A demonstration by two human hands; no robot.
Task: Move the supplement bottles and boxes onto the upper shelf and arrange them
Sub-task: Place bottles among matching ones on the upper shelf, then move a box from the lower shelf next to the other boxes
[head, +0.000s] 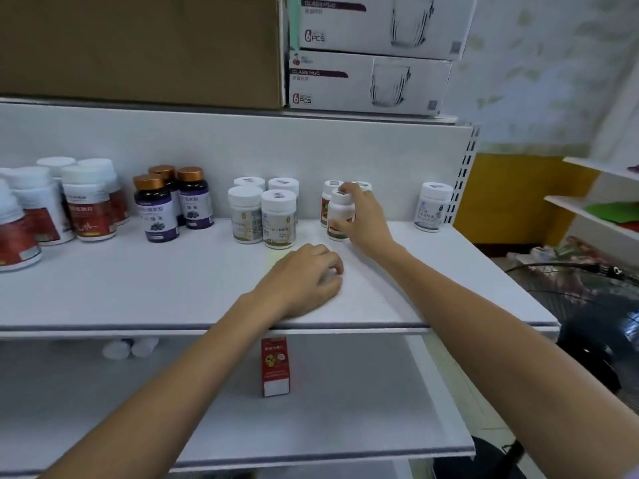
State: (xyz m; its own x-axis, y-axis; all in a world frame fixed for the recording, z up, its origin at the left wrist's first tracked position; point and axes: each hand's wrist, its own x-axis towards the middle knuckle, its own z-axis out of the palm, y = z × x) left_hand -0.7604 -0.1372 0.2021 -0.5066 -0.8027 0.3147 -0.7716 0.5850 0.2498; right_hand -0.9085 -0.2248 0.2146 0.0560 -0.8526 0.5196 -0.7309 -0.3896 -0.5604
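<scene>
Right hand [363, 219]: fingers clamped round a small white bottle [340, 210] standing on the upper shelf [138, 288], just beside two like bottles. Left hand [304, 278]: rests on the shelf, fingers loosely curled, holding nothing. Red box [275, 366] upright on the lower shelf [345, 409]. All bottles capped; contents unseen.

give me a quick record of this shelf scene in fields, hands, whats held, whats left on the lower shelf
right hand: grips a white bottle on the upper shelf
left hand: rests on the upper shelf, holds nothing
upper shelf groups: red-label bottles, purple-label bottles, white-capped bottles, lone bottle at the right
lower shelf: red box upright; two white bottles mostly hidden under the upper shelf
above: cardboard box, glass mug boxes
</scene>
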